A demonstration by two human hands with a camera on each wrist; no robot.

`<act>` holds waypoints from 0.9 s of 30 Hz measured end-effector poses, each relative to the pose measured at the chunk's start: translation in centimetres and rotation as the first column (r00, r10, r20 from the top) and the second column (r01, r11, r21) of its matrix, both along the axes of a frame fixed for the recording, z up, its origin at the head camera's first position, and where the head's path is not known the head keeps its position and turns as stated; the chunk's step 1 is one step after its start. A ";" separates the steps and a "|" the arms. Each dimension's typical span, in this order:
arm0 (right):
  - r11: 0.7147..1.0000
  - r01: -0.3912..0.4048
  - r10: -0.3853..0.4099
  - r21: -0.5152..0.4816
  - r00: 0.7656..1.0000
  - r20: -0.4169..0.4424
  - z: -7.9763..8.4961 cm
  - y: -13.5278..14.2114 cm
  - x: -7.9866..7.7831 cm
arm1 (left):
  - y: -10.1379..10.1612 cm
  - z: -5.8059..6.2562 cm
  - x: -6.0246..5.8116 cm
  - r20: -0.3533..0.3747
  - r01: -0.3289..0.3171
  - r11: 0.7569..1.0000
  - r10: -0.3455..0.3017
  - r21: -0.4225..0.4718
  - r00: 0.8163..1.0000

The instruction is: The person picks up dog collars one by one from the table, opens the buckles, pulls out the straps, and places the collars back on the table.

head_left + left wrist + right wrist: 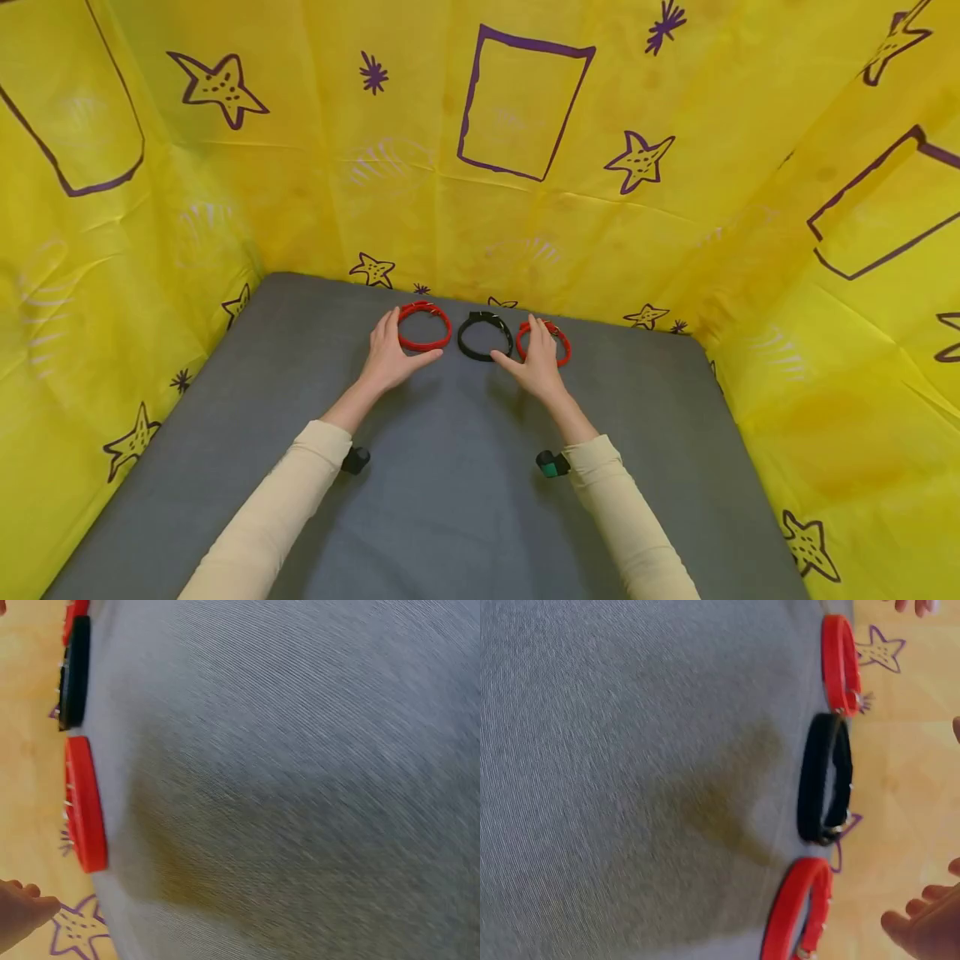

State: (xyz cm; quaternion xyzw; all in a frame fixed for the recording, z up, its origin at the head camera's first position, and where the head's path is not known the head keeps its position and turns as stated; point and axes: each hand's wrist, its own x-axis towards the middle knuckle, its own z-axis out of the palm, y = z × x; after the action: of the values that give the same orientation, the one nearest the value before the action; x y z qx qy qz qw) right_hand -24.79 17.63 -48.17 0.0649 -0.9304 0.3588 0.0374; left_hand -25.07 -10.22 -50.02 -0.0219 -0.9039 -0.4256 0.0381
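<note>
Three buckled collars, looped into rings, stand in a row near the far edge of the grey surface. A red collar (424,346) is at the left, a black collar (474,357) in the middle, and another red collar (567,350) at the right. My left hand (386,360) is beside the left red collar, fingers spread and thumb apart. Over the right red collar, my right hand (538,364) overlaps part of it in the head view, its thumb reaching toward the black collar. In the right wrist view, my right hand (934,922) shows apart from the collars, holding nothing.
The grey padded surface (420,517) spreads under both forearms. Yellow cloth walls (420,208) with purple stars and outlines rise behind it and along both sides. Each wrist wears a small dark device, one on the left (356,459) and one on the right (551,463).
</note>
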 end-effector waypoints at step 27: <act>0.969 -0.107 0.145 -0.225 0.976 0.161 -3.3 -7.5 -1.1 | -2.2 -2.9 -1.5 0.159 0.003 0.994 -0.020 0.106 0.987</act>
State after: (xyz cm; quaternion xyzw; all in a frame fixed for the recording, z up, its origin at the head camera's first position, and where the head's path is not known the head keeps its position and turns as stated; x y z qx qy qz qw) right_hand -25.89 10.16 -51.51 0.0878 -0.8799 0.4630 -0.0612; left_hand -26.58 -12.43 -52.97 0.0089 -0.8802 -0.4732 -0.0358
